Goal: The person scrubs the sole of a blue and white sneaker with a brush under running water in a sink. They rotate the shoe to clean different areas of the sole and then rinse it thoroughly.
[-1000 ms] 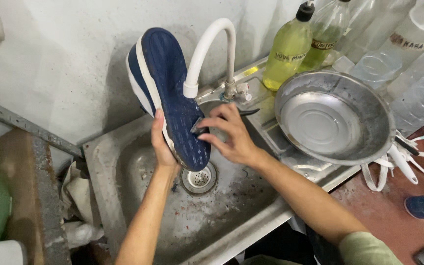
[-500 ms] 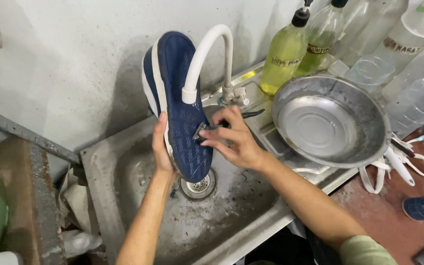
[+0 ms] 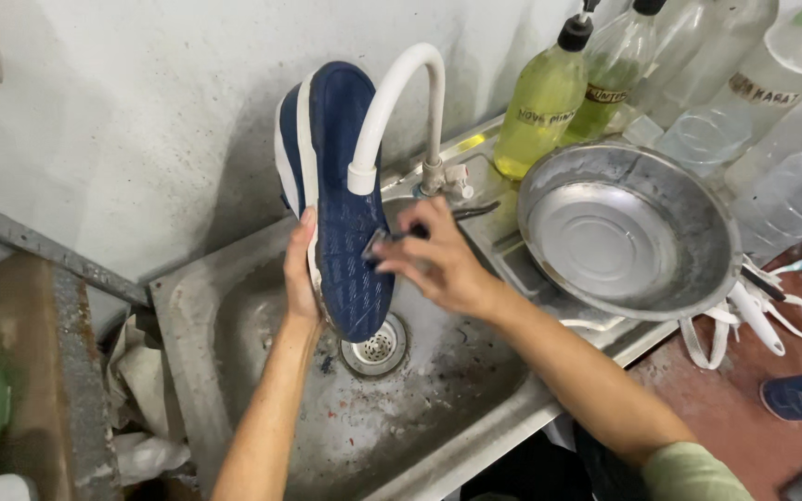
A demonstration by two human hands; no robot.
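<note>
- Gripping the blue shoe [image 3: 341,199] along its edge, the left hand [image 3: 301,269] holds it upright over the sink [image 3: 234,315], sole facing the camera, toe end up against the wall [image 3: 122,121].
- The right hand [image 3: 433,260] is closed around a small dark brush [image 3: 392,239], with its head pressed to the shoe's blue sole about midway down.
- The shoe's heel end hangs just above the round drain strainer [image 3: 378,345]; its white midsole shows along the left edge.
- A white gooseneck tap [image 3: 392,102] arches in front of the shoe, its spout ending right at the sole; I can't tell whether water is running.
- The sink is a stainless steel basin, dull and scuffed, with dark grit scattered over the bottom near the drain.
- Right of the tap, on the sink's ledge, a round steel pan [image 3: 628,232] sits tilted, shiny inside.
- Behind the pan stand a pump bottle of yellow-green liquid [image 3: 540,102], and several clear bottles [image 3: 754,102] near it.
- White shoelaces [image 3: 744,320] dangle from under the pan's edge.
- The wall is rough grey plaster, stained. A rusty ledge [image 3: 39,371] runs at left, with crumpled plastic [image 3: 141,390] wedged beside the sink.
- Another blue shoe [image 3: 800,397] lies on the reddish floor [image 3: 726,408], lower right.
</note>
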